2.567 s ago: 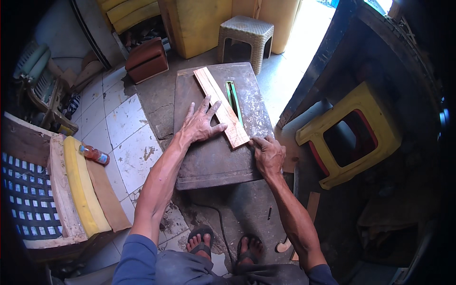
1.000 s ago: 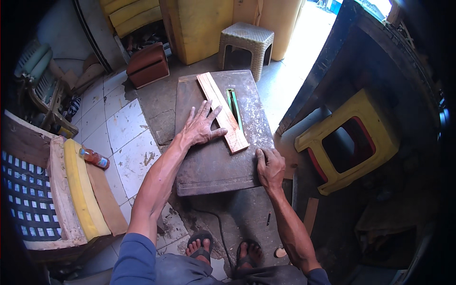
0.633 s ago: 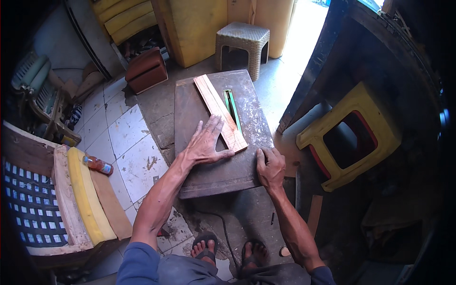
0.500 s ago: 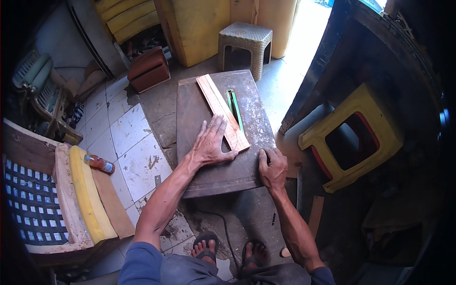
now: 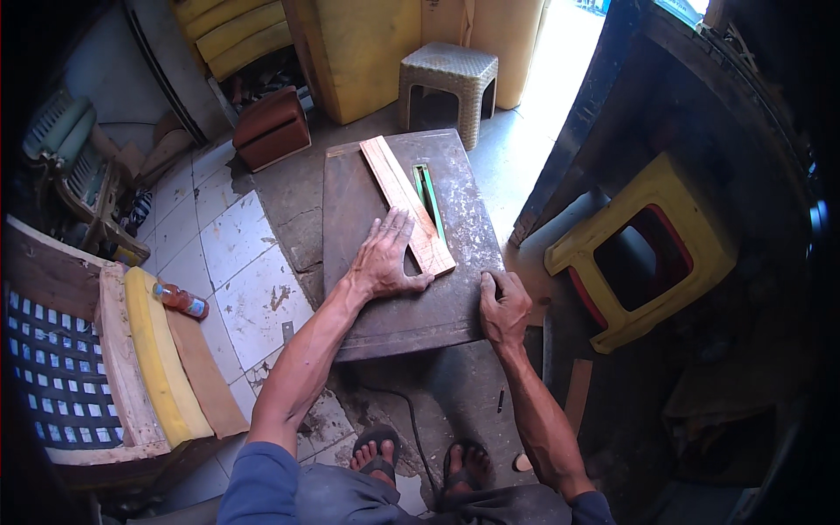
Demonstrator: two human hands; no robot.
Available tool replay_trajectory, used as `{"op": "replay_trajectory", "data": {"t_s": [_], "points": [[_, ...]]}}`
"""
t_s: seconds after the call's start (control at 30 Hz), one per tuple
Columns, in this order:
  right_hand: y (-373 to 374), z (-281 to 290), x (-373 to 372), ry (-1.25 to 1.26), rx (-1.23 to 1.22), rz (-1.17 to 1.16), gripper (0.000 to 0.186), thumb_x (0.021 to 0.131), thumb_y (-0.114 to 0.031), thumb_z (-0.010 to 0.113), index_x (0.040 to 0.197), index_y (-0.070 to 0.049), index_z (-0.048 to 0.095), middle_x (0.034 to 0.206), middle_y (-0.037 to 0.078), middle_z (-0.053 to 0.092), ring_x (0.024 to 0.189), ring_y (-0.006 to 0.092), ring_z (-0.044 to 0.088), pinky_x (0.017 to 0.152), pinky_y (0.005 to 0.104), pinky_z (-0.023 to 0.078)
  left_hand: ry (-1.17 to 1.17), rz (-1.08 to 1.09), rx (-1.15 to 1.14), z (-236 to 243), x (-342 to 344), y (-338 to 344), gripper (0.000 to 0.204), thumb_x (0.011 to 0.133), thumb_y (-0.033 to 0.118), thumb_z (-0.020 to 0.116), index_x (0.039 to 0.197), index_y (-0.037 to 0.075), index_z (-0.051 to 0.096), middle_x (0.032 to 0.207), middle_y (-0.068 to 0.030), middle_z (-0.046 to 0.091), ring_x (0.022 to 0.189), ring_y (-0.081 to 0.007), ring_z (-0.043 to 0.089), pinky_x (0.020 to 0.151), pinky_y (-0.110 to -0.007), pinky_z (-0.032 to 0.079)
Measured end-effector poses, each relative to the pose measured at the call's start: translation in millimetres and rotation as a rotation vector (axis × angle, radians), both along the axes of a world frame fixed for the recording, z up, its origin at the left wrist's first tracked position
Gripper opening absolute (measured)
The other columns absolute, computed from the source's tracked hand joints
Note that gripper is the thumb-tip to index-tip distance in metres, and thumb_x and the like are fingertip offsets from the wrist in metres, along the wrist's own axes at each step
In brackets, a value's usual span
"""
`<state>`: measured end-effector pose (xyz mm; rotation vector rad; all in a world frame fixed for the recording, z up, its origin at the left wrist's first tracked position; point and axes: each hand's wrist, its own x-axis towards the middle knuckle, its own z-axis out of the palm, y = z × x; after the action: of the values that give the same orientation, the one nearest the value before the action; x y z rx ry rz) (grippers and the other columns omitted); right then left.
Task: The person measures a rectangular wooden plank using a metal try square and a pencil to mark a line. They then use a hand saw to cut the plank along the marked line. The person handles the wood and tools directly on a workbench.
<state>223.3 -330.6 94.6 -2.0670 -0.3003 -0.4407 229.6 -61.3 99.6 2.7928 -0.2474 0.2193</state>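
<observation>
A pale wooden board lies slantwise on a worn brown tabletop. Stretched out and spread, the fingers of my left hand rest on the board's left side, with the thumb by its near end. Right of the board lies a long, narrow green object with a dark middle; its kind is unclear and the board hides part of it. At the table's near right edge, my right hand is closed with curled fingers. Whatever is inside them, if anything, is hidden.
A woven-pattern stool stands beyond the table, and a yellow stool lies tipped at right. To the left is a chair frame with yellow foam and a drink bottle. A dark cable runs between my feet.
The view has shifted very slightly. My right hand has moved a little to the right against the table edge. My left hand and the board look unchanged.
</observation>
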Motion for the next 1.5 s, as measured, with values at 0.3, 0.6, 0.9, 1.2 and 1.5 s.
{"op": "replay_trajectory", "data": {"t_s": [0.3,0.6,0.9,1.2,1.5], "points": [[-3,3,-2,0.004,0.051,-0.077,0.019,0.098,-0.013,0.066,0.108,-0.003,0.078,0.095,0.016,0.071,0.088,0.0328,0.071,0.083,0.0419,0.055,0.014,0.011,0.005,0,1,1,0.126,0.075,0.071,0.077,0.162,-0.008,0.032,0.169,-0.0332,0.03,0.161,-0.0429,0.024,0.13,-0.058,0.022],[-8,-2,2,0.031,0.074,-0.07,0.02,0.097,-0.012,0.063,0.108,-0.001,0.077,0.097,0.017,0.073,0.092,0.0326,0.073,0.086,0.0416,0.056,0.0,0.027,-0.004,-1,3,3,0.127,0.075,0.077,0.074,0.161,-0.009,0.036,0.169,-0.0316,0.032,0.161,-0.0414,0.025,0.131,-0.057,0.02],[-9,-1,2,0.044,0.089,-0.054,0.02,0.097,-0.012,0.063,0.106,-0.002,0.077,0.097,0.017,0.073,0.091,0.0321,0.074,0.086,0.041,0.056,0.012,0.018,-0.012,1,6,4,0.127,0.074,0.072,0.077,0.163,-0.008,0.032,0.168,-0.0335,0.031,0.161,-0.0426,0.024,0.131,-0.057,0.02],[-10,-2,1,0.064,0.089,-0.049,0.02,0.096,-0.012,0.063,0.106,-0.002,0.077,0.098,0.017,0.074,0.093,0.032,0.074,0.087,0.0407,0.056,0.038,0.021,-0.002,1,9,5,0.128,0.073,0.073,0.076,0.163,-0.007,0.031,0.169,-0.0305,0.031,0.162,-0.0401,0.024,0.132,-0.057,0.019],[-10,2,0,0.096,0.111,-0.064,0.02,0.097,-0.012,0.063,0.106,-0.001,0.077,0.1,0.016,0.075,0.094,0.0302,0.075,0.089,0.0395,0.057,0.042,0.029,-0.009,2,11,7,0.13,0.073,0.073,0.076,0.164,-0.006,0.03,0.17,-0.0297,0.031,0.162,-0.0395,0.023,0.132,-0.056,0.017]]}}
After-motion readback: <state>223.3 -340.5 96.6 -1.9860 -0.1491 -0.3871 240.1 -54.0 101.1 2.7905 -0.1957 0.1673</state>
